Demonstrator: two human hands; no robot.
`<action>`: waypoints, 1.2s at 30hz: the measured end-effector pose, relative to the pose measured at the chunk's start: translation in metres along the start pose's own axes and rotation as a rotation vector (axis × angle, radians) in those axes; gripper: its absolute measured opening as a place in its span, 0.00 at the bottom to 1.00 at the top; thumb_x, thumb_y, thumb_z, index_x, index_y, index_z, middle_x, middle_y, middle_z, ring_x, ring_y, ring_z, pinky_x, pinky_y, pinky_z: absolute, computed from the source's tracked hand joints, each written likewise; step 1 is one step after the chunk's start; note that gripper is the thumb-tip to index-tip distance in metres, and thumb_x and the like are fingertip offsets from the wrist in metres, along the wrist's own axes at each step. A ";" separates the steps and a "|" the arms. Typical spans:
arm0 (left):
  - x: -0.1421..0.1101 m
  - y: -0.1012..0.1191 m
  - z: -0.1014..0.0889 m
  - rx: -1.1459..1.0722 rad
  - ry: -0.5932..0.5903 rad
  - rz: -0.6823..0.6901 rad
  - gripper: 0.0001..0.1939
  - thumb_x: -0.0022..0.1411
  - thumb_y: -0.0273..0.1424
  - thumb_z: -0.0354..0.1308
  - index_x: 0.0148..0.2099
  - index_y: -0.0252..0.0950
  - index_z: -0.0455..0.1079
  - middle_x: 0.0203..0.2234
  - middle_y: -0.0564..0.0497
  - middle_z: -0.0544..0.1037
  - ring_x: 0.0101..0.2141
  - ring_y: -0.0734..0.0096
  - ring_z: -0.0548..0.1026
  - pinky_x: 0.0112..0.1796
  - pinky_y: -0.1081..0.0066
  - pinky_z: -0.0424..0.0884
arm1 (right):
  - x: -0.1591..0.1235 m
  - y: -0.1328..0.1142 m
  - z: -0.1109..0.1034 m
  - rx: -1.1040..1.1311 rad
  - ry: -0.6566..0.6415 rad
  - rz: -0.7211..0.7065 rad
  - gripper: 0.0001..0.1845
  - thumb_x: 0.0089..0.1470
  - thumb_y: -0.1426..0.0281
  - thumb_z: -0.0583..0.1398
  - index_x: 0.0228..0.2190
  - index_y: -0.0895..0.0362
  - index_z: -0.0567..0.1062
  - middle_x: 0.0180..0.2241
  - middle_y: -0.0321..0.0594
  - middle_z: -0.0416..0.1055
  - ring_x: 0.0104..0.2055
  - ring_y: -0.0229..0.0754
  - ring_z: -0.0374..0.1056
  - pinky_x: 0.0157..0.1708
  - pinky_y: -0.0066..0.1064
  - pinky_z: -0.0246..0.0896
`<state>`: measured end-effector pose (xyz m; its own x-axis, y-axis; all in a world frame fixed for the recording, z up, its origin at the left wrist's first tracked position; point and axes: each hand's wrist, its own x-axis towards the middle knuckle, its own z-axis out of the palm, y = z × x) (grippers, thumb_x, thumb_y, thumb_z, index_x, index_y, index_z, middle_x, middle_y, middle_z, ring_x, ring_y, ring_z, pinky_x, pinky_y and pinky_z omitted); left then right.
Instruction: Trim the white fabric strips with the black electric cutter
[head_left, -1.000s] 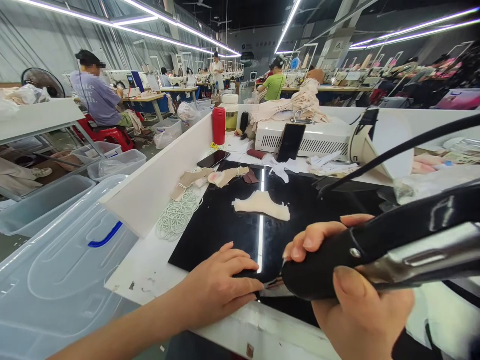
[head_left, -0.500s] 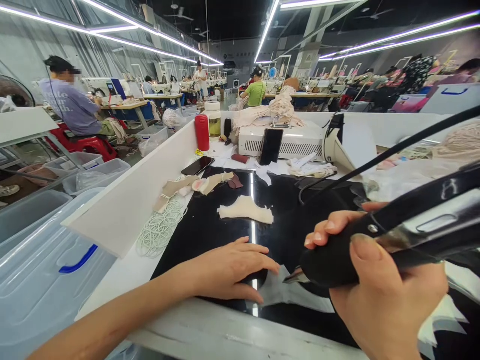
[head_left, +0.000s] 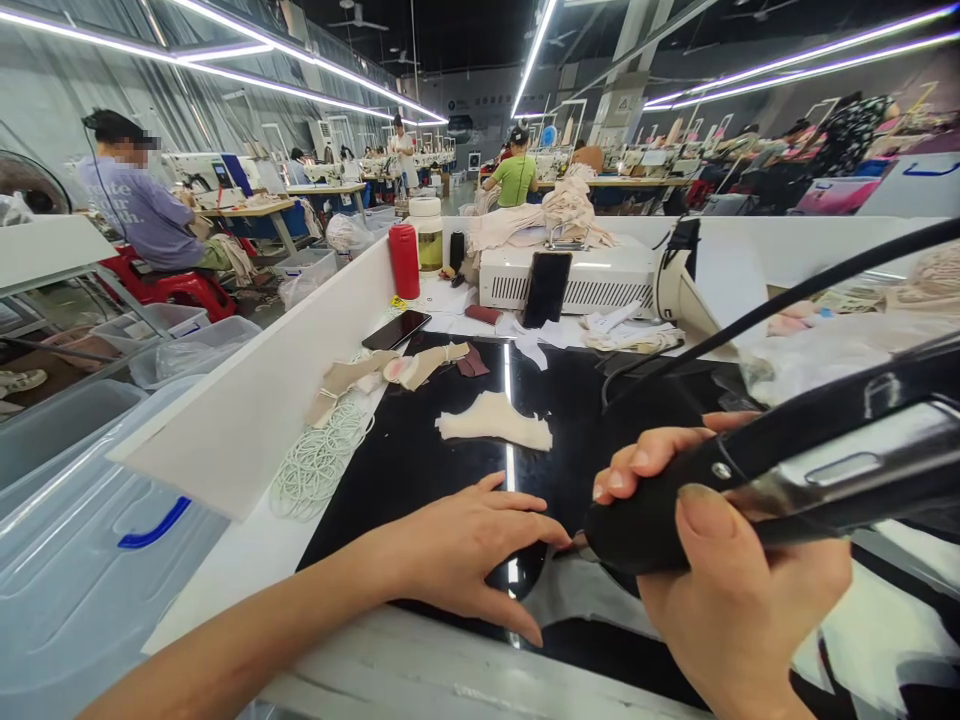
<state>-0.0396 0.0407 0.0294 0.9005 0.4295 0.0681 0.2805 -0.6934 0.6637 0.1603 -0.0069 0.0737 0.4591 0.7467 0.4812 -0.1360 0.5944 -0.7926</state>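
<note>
My right hand (head_left: pixel 731 580) is wrapped round a black handheld tool (head_left: pixel 757 480) with a metal tip; a black cable runs from it up to the right. The tip touches a pale thin fabric piece (head_left: pixel 581 600) on the black glossy work surface (head_left: pixel 427 450). My left hand (head_left: pixel 469 545) lies flat on that surface with fingers stretched out, its fingertips at the fabric's left edge beside the tool tip. A cream fabric piece (head_left: pixel 495 420) lies farther back on the surface.
A coil of white elastic loops (head_left: pixel 319 460) and beige fabric bits (head_left: pixel 405 368) lie at left. A white machine (head_left: pixel 600 280), phones (head_left: pixel 546 288), a red bottle (head_left: pixel 404 262) and a jar stand at the back. Clear plastic bins (head_left: pixel 90 560) sit left of the white partition. People work at tables beyond.
The view swung left and down. My left hand slid slightly right toward the tool tip, and the pale fabric came into sight under the tool. My right hand keeps its grip.
</note>
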 end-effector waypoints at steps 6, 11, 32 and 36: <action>0.000 -0.002 0.001 -0.065 -0.009 -0.020 0.42 0.66 0.49 0.79 0.75 0.43 0.69 0.67 0.41 0.81 0.77 0.42 0.67 0.79 0.34 0.43 | -0.001 0.004 -0.001 0.036 -0.019 0.006 0.23 0.54 0.60 0.80 0.47 0.48 0.80 0.31 0.30 0.78 0.29 0.42 0.74 0.28 0.35 0.78; 0.001 0.002 -0.002 -0.089 -0.032 -0.058 0.44 0.65 0.51 0.80 0.75 0.44 0.69 0.68 0.40 0.81 0.78 0.42 0.66 0.80 0.35 0.40 | -0.002 0.001 0.001 0.042 -0.045 0.014 0.20 0.57 0.60 0.79 0.45 0.48 0.80 0.31 0.30 0.78 0.28 0.42 0.75 0.29 0.35 0.79; 0.000 0.004 -0.002 -0.017 -0.016 -0.047 0.43 0.62 0.47 0.82 0.74 0.45 0.72 0.71 0.42 0.77 0.77 0.40 0.66 0.79 0.28 0.41 | -0.026 -0.011 0.010 0.190 -0.147 0.071 0.24 0.58 0.56 0.79 0.48 0.48 0.77 0.30 0.32 0.77 0.26 0.40 0.74 0.28 0.33 0.79; 0.001 0.004 -0.004 -0.014 -0.044 -0.060 0.43 0.64 0.46 0.81 0.75 0.47 0.70 0.72 0.44 0.77 0.78 0.40 0.64 0.79 0.30 0.38 | -0.028 -0.010 0.011 0.166 -0.156 0.064 0.22 0.60 0.56 0.78 0.48 0.48 0.77 0.30 0.32 0.76 0.26 0.40 0.72 0.27 0.32 0.76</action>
<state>-0.0386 0.0403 0.0350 0.8959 0.4443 -0.0046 0.3303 -0.6590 0.6757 0.1387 -0.0303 0.0719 0.3057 0.8141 0.4937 -0.3095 0.5754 -0.7571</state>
